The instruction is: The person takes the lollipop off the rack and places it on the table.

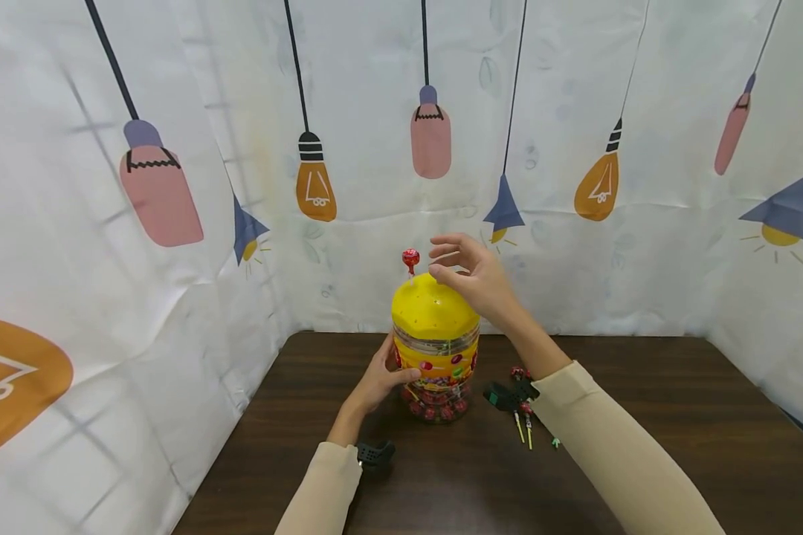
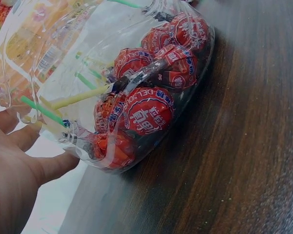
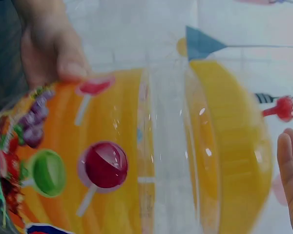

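Observation:
A clear plastic candy jar (image 1: 436, 362) with a domed yellow lid (image 1: 435, 308) stands upright on the table. My left hand (image 1: 383, 377) holds its side, thumb across the front. Through the clear lower wall in the left wrist view, several red-wrapped lollipops (image 2: 149, 109) show inside. One red lollipop (image 1: 411, 258) stands upright in the lid's top, head up. My right hand (image 1: 470, 273) is just right of that lollipop, above the lid, fingers loosely bent and holding nothing. In the right wrist view a gap lies between the fingers (image 3: 289, 168) and the lollipop (image 3: 285, 108).
Several loose lollipops (image 1: 528, 427) with yellow sticks lie on the dark wooden table (image 1: 649, 416), partly hidden by the right forearm. A white curtain (image 1: 375, 96) printed with hanging lamps surrounds the table. Each wrist wears a dark device (image 1: 376, 453).

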A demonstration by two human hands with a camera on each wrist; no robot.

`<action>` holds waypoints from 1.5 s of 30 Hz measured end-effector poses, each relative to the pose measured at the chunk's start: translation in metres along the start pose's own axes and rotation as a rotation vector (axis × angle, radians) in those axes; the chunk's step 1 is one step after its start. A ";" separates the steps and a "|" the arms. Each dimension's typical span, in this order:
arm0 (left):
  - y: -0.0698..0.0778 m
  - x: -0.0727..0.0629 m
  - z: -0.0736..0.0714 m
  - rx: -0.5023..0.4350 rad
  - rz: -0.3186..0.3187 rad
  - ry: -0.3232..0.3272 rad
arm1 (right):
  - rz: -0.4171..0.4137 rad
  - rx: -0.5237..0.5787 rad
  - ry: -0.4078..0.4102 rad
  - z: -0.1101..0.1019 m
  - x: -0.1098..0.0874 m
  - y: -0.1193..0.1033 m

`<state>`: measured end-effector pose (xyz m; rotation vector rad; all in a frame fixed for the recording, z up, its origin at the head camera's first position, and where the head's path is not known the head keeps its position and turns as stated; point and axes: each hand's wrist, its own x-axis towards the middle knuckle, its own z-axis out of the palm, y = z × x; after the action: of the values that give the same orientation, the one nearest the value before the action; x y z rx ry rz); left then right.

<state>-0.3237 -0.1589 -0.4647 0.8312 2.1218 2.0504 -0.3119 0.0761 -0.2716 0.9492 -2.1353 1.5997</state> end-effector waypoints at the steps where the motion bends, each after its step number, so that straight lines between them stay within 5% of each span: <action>1: 0.000 0.000 0.000 0.008 -0.002 0.004 | 0.001 -0.006 -0.004 0.002 0.005 0.002; 11: -0.002 0.001 0.002 -0.022 -0.004 -0.015 | 0.049 0.033 -0.100 0.012 0.027 0.017; 19: -0.001 0.001 0.000 0.012 -0.020 0.021 | 0.026 -0.049 -0.150 0.016 0.029 0.019; 45: 0.000 0.000 -0.001 0.010 -0.025 0.016 | 0.058 -0.013 -0.104 0.022 0.029 0.017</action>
<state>-0.3237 -0.1595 -0.4649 0.7878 2.1412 2.0430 -0.3414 0.0491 -0.2745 0.9949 -2.2596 1.5938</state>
